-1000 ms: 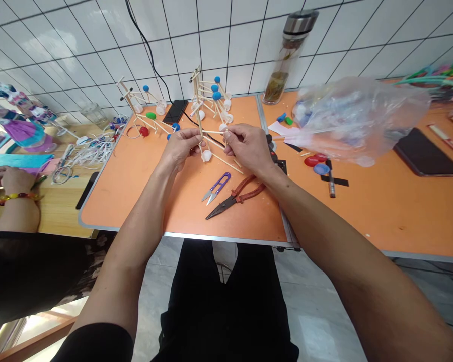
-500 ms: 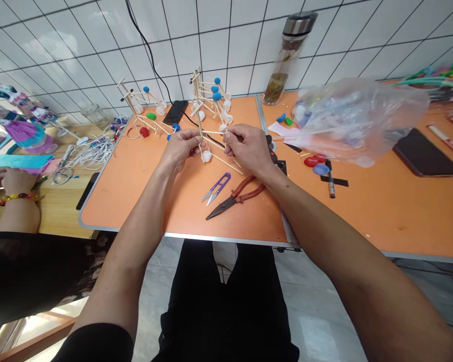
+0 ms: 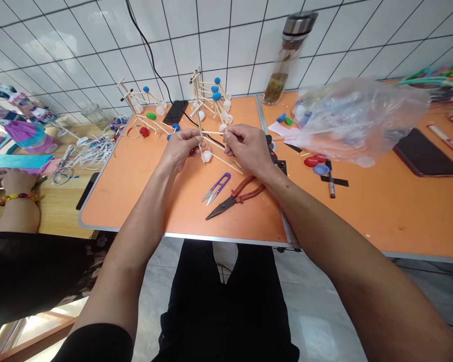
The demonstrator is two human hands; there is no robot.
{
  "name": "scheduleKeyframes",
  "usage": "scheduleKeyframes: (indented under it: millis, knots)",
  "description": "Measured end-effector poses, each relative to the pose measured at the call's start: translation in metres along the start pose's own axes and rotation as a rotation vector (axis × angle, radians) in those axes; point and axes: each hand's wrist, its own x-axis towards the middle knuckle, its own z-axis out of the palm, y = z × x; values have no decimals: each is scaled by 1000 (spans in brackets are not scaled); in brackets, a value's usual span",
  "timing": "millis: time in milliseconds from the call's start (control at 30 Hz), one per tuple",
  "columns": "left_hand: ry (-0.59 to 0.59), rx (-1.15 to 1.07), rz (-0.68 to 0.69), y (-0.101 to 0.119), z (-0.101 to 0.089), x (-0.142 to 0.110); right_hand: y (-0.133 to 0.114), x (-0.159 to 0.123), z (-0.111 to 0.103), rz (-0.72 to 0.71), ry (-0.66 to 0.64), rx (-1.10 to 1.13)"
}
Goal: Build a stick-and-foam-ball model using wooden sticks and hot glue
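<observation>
My left hand (image 3: 184, 147) is closed, thumb and fingers pinching the upright of a small frame of thin wooden sticks (image 3: 223, 162). A white round piece (image 3: 206, 156) sits low on that frame, just right of my left fingertips. My right hand (image 3: 247, 146) is pinched on the end of a thin wooden stick (image 3: 213, 132) that runs across to the upright; its fingertips partly hide that end. Below my hands lie purple thread snips (image 3: 216, 188) and long-nose pliers (image 3: 234, 197) with red-brown handles.
Stick models with coloured balls (image 3: 211, 95) stand at the back, beside a phone (image 3: 175, 111). A glass bottle (image 3: 281, 70) is by the wall, a plastic bag (image 3: 358, 115) to the right. Another person's hand (image 3: 17, 181) rests at the left table, near a cord tangle (image 3: 94, 151).
My hands and the stick frame stay almost in the same place. At the far left, the other person's hand shifts very slightly.
</observation>
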Motion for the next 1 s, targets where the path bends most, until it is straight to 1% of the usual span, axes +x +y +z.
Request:
scheduleKeyframes:
  millis: [333,700,900,1000]
  knots:
    - [17,19,-11,2,2,-1,-7,-1,-2,-3,-18,-30]
    - [25,37,-20,1,1,-1,-2,-1,0,18,3,-11]
    - [35,47,-26,3,2,-2,-2,0,-2,0,-3,-15]
    - [40,47,-36,4,3,-3,-2,0,-3,-33,4,-36]
